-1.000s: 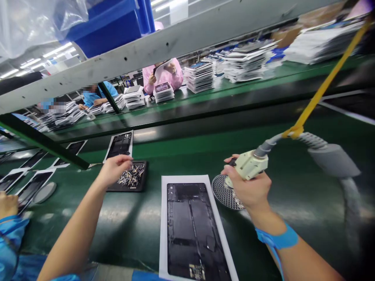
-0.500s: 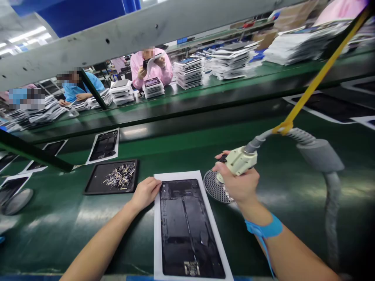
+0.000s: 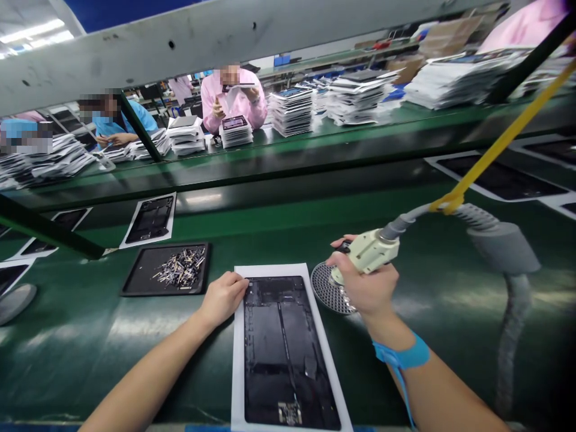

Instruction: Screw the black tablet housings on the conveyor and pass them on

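Head view shows a green bench [image 3: 198, 384] carrying a dark tablet casing [image 3: 288, 351], which lies flat on a white sheet [image 3: 238, 360] near the person, between the two hands. The sheet sits beneath the casing, perhaps to guard it from the bench surface. Beyond and to the left of the casing is a shallow black tray [image 3: 144, 270], its raised rim apparently there to contain loose pieces. Just right of the casing, a perforated round plate [image 3: 324, 290] rests partly under a pale corded tool [image 3: 373, 249]. The right hand [image 3: 366, 291] is wrapped firmly around this tool, beside the casing's far right corner; a yellow strap [image 3: 499, 147] tied at its cable probably takes some of the weight. The left hand [image 3: 224, 297] has its fingers bunched at the casing's far left corner, likely to steady it; whether that grip pinches the edge or merely presses on it cannot be told. Smallest are the slender metallic and dark pieces [image 3: 182, 267], heaped in the tray left of the casing.
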### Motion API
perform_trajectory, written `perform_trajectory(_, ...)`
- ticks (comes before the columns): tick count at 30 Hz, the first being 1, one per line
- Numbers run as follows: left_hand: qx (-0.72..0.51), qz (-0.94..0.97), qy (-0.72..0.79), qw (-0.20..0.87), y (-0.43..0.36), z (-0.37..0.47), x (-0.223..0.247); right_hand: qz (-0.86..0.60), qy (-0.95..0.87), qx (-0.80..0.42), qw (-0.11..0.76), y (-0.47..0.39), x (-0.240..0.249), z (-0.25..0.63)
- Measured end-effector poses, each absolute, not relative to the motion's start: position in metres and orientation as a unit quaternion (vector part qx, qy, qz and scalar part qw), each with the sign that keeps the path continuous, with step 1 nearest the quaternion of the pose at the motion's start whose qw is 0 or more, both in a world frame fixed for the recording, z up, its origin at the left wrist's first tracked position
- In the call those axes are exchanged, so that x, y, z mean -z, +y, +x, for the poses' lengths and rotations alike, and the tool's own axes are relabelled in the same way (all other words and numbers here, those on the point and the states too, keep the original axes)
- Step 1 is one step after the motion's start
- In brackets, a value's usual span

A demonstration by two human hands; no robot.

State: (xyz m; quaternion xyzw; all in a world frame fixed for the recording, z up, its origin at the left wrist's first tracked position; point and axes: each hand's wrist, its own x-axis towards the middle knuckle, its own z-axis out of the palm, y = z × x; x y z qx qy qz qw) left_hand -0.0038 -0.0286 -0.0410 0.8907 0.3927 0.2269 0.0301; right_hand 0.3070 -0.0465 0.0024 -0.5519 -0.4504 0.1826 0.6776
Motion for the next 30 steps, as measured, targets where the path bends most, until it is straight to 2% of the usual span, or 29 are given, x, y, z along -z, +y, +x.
perform_trajectory(7,-0.181,0.898,0.401,-0.016,-0.028,0.0,0.037,-0.537,-0.447,-0.194,0.688,-0.048,-0.009,0.304)
perform_trajectory(13,-0.119,0.899,0.422,-0.015,-0.047,0.005,0.028,-0.539,-0.445,-0.184,0.691,-0.046,-0.007,0.307)
perform_trajectory(20,-0.229,0.84,0.48,0.105,-0.019,-0.002,0.034,-0.527,-0.444,-0.154,0.708,-0.027,-0.004,0.316)
perform_trajectory(30,-0.235,0.818,0.486,0.198,-0.008,-0.003,0.032,-0.543,-0.432,-0.15,0.704,-0.022,0.004,0.324)
